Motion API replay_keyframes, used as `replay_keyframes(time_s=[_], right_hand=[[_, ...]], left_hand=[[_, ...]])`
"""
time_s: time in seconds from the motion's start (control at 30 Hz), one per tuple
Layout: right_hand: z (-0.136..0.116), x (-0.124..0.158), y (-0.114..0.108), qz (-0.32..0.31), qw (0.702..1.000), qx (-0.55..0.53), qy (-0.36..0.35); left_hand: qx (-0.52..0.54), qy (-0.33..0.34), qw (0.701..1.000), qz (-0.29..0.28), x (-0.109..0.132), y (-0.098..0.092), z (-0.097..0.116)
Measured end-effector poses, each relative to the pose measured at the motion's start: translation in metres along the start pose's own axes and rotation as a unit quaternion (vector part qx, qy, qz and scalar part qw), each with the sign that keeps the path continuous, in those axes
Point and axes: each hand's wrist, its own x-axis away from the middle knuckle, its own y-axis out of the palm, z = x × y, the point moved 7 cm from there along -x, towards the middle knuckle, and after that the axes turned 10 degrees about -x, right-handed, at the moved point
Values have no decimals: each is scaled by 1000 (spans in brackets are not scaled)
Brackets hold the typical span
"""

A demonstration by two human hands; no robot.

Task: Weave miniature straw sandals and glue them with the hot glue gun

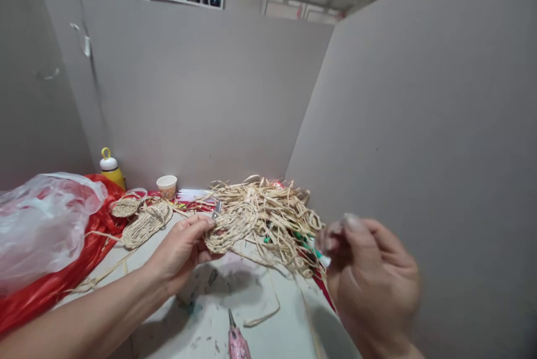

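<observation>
My left hand (188,247) is closed on the near left edge of a woven straw piece (232,227), held above the table. A small metal blade or clip (217,209) shows just above its fingertips. On the right, my right hand (371,275) is raised with its fingers curled and thumb pressed in; what it holds, if anything, is too blurred to make out. Behind the woven piece lies a heap of loose straw strips (277,208). A pink glue gun (238,343) with a metal nozzle points up from the near edge, between the hands.
At the left, a clear plastic bag (46,225) lies on a red bag (94,241). Two woven pieces (146,223), a paper cup (166,187) and a yellow bottle (112,169) stand or lie near the back. Grey partitions (201,90) enclose the white table (210,292).
</observation>
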Motion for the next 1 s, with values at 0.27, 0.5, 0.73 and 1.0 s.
replay_keyframes(time_s=[0.27,0.5,0.73,1.0], right_hand=[[68,48,57,-162,939,-27,302],[68,44,51,-179,945,-12,273],[65,36,48,-221,935,-30,276],[57,36,53,-273,926,48,258]], left_hand=[[42,34,998,16,8,4,-4],[32,-10,998,-47,11,14,-18],[-48,18,998,-48,-5,-1,-4],[-92,14,987,-134,-6,7,-4]])
